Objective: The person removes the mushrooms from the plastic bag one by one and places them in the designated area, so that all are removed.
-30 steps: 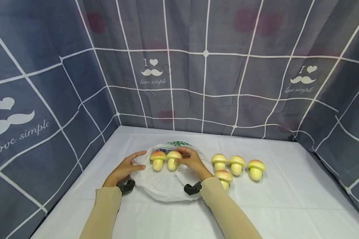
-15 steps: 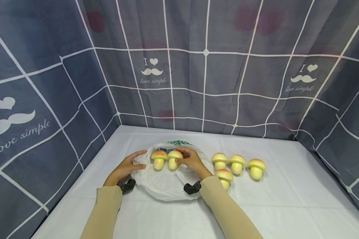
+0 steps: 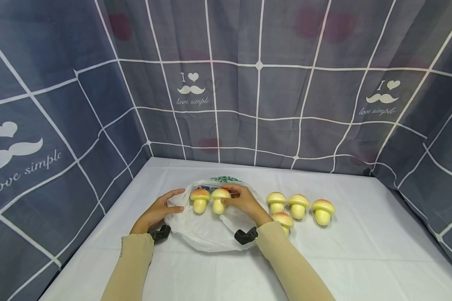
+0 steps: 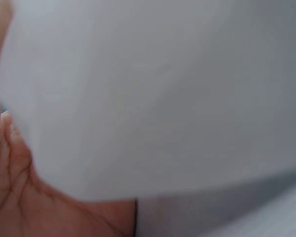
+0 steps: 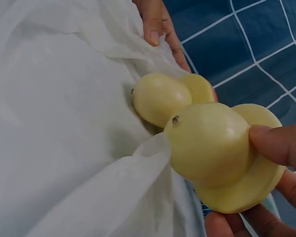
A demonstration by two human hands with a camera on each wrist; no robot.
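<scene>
A white plastic bag (image 3: 207,234) lies spread on the table, its mouth toward the back. My left hand (image 3: 156,213) holds the bag's left side, thumb and fingers apart around it; in the left wrist view the plastic (image 4: 163,108) covers much of the palm. My right hand (image 3: 245,202) holds a yellow toy mushroom (image 3: 220,200) with a reddish cap by its right side, over the bag. In the right wrist view the thumb is on the mushroom (image 5: 212,143) near the cap and the other fingers are at the cap's far side. Another mushroom (image 3: 200,201) sits close on its left.
Several more mushrooms (image 3: 322,212) stand on the white table (image 3: 361,242) right of the bag, one (image 3: 283,220) partly behind the right forearm. Green print (image 3: 226,179) shows on the bag's far edge. Dark checked curtains (image 3: 233,92) enclose the table's back and sides.
My right hand and wrist have shifted slightly to the right, still at the same mushroom. The left hand and the bag look almost unchanged.
</scene>
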